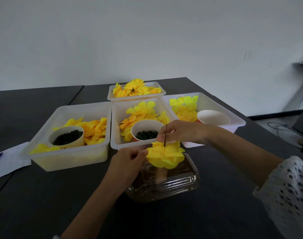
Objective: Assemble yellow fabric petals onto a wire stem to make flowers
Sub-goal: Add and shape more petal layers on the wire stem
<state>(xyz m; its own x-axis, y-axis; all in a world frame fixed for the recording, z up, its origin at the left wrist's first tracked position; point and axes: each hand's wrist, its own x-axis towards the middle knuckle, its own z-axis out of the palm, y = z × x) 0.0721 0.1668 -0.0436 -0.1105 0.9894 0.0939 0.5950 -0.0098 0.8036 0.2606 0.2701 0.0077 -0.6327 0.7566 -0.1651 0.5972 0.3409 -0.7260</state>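
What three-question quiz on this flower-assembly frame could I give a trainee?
1. True or false: the right hand pinches the wire stem above the yellow petals.
2. Which cup looks empty? A) the cup in the left bin B) the cup in the middle bin C) the cup in the right bin
3. Fill in: the left hand pinches the petals at their ____ edge as the camera sees it.

Key: 1 true; 2 C; 3 left.
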